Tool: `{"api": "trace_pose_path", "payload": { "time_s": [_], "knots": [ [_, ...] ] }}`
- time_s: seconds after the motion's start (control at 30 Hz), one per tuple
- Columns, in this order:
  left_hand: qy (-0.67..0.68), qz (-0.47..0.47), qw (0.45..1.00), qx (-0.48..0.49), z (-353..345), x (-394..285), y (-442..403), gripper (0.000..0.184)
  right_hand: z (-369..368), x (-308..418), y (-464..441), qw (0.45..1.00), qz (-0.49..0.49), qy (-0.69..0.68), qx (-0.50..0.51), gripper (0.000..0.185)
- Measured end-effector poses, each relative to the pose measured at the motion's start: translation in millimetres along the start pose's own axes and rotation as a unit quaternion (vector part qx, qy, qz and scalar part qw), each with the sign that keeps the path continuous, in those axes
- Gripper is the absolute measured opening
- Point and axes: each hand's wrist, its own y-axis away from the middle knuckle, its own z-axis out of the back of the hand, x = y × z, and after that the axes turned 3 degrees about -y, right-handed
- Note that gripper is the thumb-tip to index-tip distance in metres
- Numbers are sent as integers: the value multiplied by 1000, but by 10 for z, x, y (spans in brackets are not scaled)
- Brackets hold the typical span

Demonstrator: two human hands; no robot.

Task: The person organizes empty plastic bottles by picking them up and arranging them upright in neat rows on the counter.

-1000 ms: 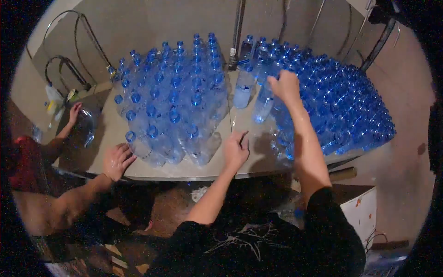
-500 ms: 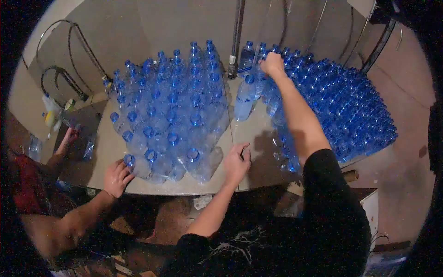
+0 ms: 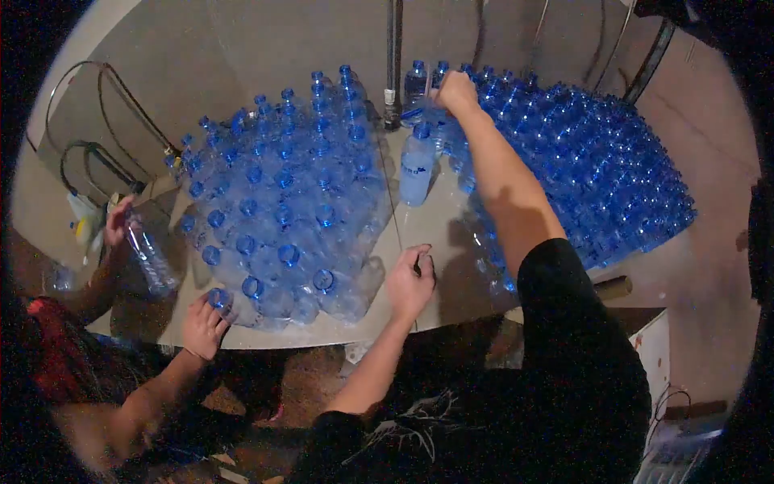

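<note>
My left hand [image 3: 409, 286] is over the table's front part with its fingers curled in; whatever may be inside them is hidden. At the far side, my right hand [image 3: 457, 93] is closed beside the bottle necks, next to a thin upright rod or tube [image 3: 426, 85]; its grip is too blurred to make out. A single bottle [image 3: 417, 169] with a blue cap and liquid inside stands between the two groups, below my right hand. Right of it is a dense block of blue-topped bottles [image 3: 572, 169]. To the left stands a large group of clear bottles with blue necks [image 3: 282, 202].
Another person's hand [image 3: 206, 324] touches a bottle at the group's front left corner. Their other hand [image 3: 118, 222] holds a clear bottle [image 3: 150, 256]. Black hoses [image 3: 113, 77] rise behind at left, and a dark pole [image 3: 393, 64] stands at the back middle.
The view has shifted slightly. The other person's far hand has risen and now has a clear bottle in it. My two hands stay at nearly the same places.
</note>
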Motion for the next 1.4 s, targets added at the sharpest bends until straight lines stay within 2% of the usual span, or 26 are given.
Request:
{"api": "trace_pose_path", "payload": {
  "time_s": [0.07,0.1,0.17,0.23,0.27,0.3,0.33,0.4,0.43,0.5,0.53,0.6,0.63,0.73,0.83,0.93,1.03,1.13,1.17,1.27,1.3,1.33,1.4],
  "knots": [
    [-9,-7,1000,-10,17,-13,7,20,97,99,123,998,-39,0,-57,28],
    [-10,-10,1000,-13,45,-44,-8,20,177,143,270,988,-93,-56,-108,25],
    [5,-18,1000,-14,86,-34,-24,20,326,299,795,938,-51,-160,-304,24],
    [41,-28,999,-7,69,15,-41,20,350,562,1443,909,16,-307,-281,26],
    [28,-3,1000,-3,76,-1,-37,19,232,687,1639,905,50,-359,-221,30],
    [14,22,1000,4,85,-29,-23,19,223,822,1822,922,61,-348,-158,30],
    [1,46,999,15,83,-51,14,19,153,883,1892,926,87,-332,-156,33],
    [27,-11,999,-18,36,20,34,18,106,786,1902,904,47,-365,-218,42],
    [40,-38,998,-41,23,37,0,18,69,676,1827,914,46,-325,-240,46],
    [0,25,1000,4,119,-91,-20,18,-62,355,1662,929,41,-246,-273,55],
    [-21,56,998,30,155,-131,-9,18,-105,261,1606,952,54,-216,-210,57],
    [-4,11,1000,-14,60,-13,8,18,-161,114,1487,982,81,-149,-85,63],
    [6,-13,999,-36,51,-21,7,18,-114,160,1492,981,95,-147,-88,62],
    [41,-6,999,-25,69,-45,3,18,122,249,1739,983,24,-154,-94,60],
    [4,2,999,-49,51,-34,13,18,164,665,1989,950,179,-249,-56,48],
    [41,-23,996,-81,18,-3,40,17,-102,921,1794,956,232,-158,-78,37],
    [64,-49,996,-38,94,26,95,32,-219,872,1709,955,242,-167,-45,35],
    [16,-117,973,-199,226,-282,285,59,82,574,2043,947,241,-200,-68,32],
    [11,-96,980,-173,347,-424,313,77,162,509,2152,951,231,-198,-47,32],
    [-14,-100,963,-250,327,-520,210,79,263,313,2342,951,207,-231,-10,32],
    [4,-43,976,-216,300,-450,159,76,224,259,2342,941,209,-267,-18,33],
    [-2,-38,978,-204,288,-393,93,74,161,209,2333,929,211,-303,-26,35],
    [-19,-24,983,-181,275,-329,-30,70,-239,103,2193,867,47,-483,-111,47]
  ]
}}
